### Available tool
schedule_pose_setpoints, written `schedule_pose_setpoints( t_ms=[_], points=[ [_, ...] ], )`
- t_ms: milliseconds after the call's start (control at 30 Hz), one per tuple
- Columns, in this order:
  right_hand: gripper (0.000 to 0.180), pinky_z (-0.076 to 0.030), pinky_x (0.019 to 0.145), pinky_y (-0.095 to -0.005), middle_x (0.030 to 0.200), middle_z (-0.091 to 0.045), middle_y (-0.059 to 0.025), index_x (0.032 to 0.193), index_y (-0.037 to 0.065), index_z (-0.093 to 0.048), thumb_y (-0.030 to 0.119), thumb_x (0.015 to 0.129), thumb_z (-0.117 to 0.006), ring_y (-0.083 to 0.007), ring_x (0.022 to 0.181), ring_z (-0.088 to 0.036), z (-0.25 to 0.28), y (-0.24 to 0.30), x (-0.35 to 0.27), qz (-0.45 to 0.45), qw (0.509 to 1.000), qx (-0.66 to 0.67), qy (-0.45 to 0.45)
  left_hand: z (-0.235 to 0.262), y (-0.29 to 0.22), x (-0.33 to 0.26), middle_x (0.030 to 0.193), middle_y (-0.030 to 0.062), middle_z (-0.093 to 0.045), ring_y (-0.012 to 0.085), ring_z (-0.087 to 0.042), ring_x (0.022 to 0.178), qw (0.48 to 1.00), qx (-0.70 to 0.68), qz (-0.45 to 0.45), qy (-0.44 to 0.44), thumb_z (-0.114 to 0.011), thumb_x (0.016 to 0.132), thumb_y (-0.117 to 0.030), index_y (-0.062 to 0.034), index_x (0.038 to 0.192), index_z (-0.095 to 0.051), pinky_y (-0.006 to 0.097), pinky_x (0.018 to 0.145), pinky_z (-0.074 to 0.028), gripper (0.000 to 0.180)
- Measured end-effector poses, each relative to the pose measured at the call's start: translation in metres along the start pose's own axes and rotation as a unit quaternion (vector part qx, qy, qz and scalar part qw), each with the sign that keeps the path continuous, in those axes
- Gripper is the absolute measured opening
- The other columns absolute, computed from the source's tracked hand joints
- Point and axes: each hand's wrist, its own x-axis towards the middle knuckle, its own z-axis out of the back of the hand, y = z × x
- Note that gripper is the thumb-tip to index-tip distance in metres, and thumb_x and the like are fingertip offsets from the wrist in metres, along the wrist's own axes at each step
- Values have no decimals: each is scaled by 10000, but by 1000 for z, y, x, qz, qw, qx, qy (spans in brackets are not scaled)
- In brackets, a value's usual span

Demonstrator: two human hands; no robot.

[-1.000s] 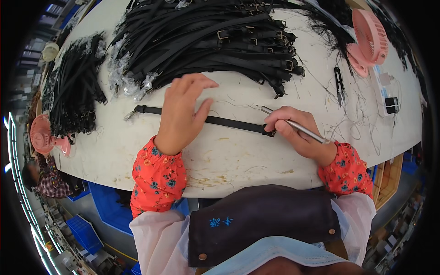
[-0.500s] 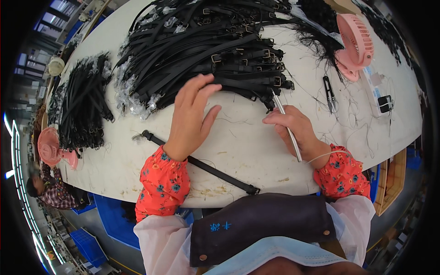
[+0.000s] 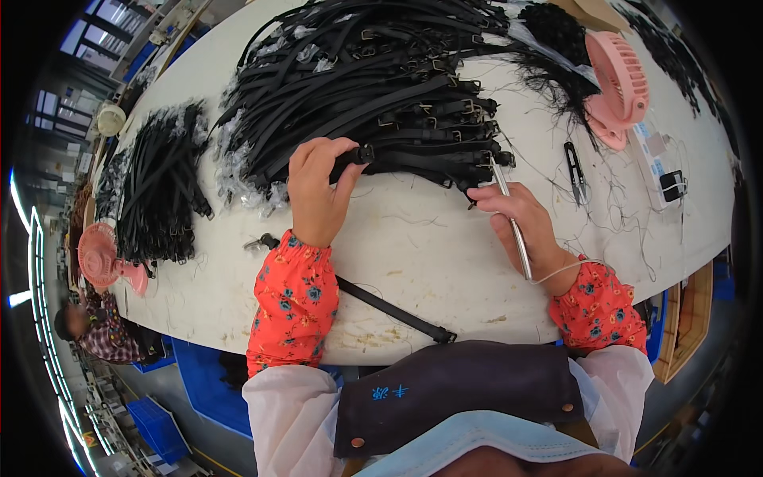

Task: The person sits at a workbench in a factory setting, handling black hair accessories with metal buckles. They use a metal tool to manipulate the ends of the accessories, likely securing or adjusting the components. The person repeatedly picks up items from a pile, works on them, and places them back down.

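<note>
My left hand (image 3: 318, 191) is at the near edge of a big heap of black buckled belts (image 3: 334, 99). Its thumb and fingers pinch the end of a black belt (image 3: 363, 153), whose other end is lost in the heap. In my right hand (image 3: 531, 230) is a slim silver pen-shaped tool (image 3: 515, 219) with a thin cord at its rear. The tool's tip points at the buckle ends on the heap's right side; whether it touches them, I cannot tell. One loose belt (image 3: 395, 312) lies slantwise on the table, partly under my left forearm.
Thread snips (image 3: 573, 171) and loose threads lie on the white table (image 3: 429, 262) at right, near a pink fan (image 3: 618, 83) and a power strip (image 3: 658, 171). A smaller belt bundle (image 3: 159, 183) and another pink fan (image 3: 99, 254) are at left. Another person (image 3: 103, 330) sits beyond.
My left hand, open above the heap before, has closed on a belt end. My right hand keeps the tool near the same buckles. The whole view has shifted slightly.
</note>
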Motion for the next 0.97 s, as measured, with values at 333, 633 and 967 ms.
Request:
schedule_pose_setpoints(
  t_ms=[333, 633, 967],
  points=[
    [411, -565, 764, -388, 1215, -643, -156, 1107, 106, -540, 122, 797, -809, -329, 927, -678, -9, 3, -9, 121, 991, 24, 44, -37, -89, -42, 977, 120, -685, 312, -692, 883, 933, -228, -26, 276, -778, 764, -7, -50, 1090, -576, 389, 741, -556, 386],
    [293, -519, 617, -379, 878, -591, -97, 1009, 80, -564, 24, 793, -754, -289, 729, -622, -17, 4, -10, 29, 991, 33, 123, -31, -72, -46, 994, 128, -662, 296, -682, 945, 898, -301, 128, 295, -715, 799, 45, -25, 1068, -572, 366, 826, -548, 313],
    [376, -549, 635, -304, 928, -630, -90, 1043, 96, -575, -85, 749, -723, -237, 744, -661, -13, 6, -11, -2, 992, 67, 105, 50, 8, -36, 839, 99, -665, 307, -627, 826, 972, 166, 33, 166, -709, 805, -6, -97, 964, -653, 438, 995, -457, 191]
  ],
)
